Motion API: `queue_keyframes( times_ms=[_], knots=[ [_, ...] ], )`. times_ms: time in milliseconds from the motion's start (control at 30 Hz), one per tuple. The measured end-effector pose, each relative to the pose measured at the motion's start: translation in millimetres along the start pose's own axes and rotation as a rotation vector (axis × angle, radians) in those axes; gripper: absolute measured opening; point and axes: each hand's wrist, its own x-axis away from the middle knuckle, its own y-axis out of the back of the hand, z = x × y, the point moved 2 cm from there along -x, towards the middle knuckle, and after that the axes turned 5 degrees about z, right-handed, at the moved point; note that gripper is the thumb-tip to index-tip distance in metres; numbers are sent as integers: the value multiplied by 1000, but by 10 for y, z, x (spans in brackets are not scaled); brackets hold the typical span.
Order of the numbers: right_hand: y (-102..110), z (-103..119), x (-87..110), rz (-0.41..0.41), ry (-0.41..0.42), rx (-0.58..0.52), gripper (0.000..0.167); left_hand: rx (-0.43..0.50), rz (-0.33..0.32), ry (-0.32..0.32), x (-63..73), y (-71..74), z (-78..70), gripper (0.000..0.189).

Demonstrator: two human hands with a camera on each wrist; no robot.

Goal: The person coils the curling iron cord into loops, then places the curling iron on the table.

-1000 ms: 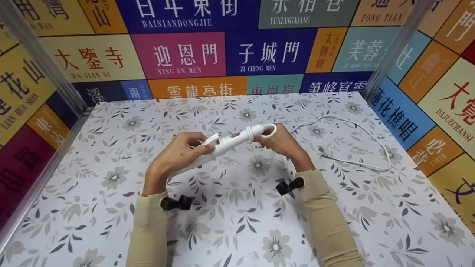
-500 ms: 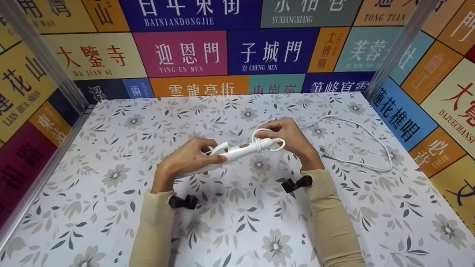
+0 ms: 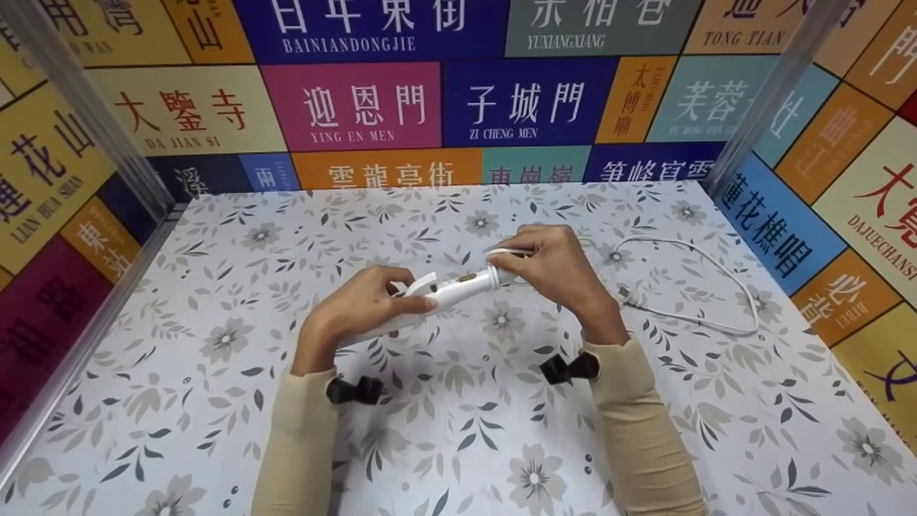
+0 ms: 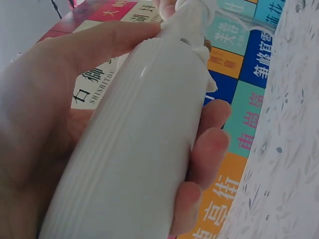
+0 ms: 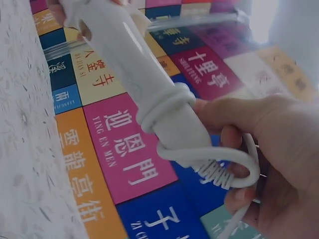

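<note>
A white curling iron [image 3: 466, 287] is held slanting above the table, its handle end up and to the right. My left hand [image 3: 365, 304] grips its thick ribbed part [image 4: 129, 129], the thumb along one side and the fingers curled round the other. A raised lever [image 3: 421, 284] stands beside that hand's fingertips. At the handle end, my right hand [image 3: 559, 269] pinches the white power cord [image 5: 239, 159] between thumb and fingers. In the right wrist view, turns of cord [image 5: 167, 107] circle the handle, close to the ribbed cord sleeve [image 5: 214, 174].
The rest of the cord [image 3: 752, 301] lies in a wide loop at the right of the table, with its plug [image 3: 625, 295] near the right forearm. A flower-patterned cover [image 3: 458, 430] spans the table. Panels with coloured signs [image 3: 351, 106] stand at the back and sides.
My right hand has brought a loop of cord up and over the handle end, now covering that end. My left hand has shifted slightly right with the curling iron. The cord on the table moved slightly.
</note>
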Motion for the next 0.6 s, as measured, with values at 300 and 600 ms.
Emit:
queue_keyframes(
  times_ms=[300, 600],
  knots=[
    [-95, 211, 52, -42, 142, 269, 16, -18, -110, 109, -5, 38, 24, 37],
    [-116, 190, 30, -17, 141, 144, 21, 95, -234, 190, -29, 56, -21, 37]
  ],
)
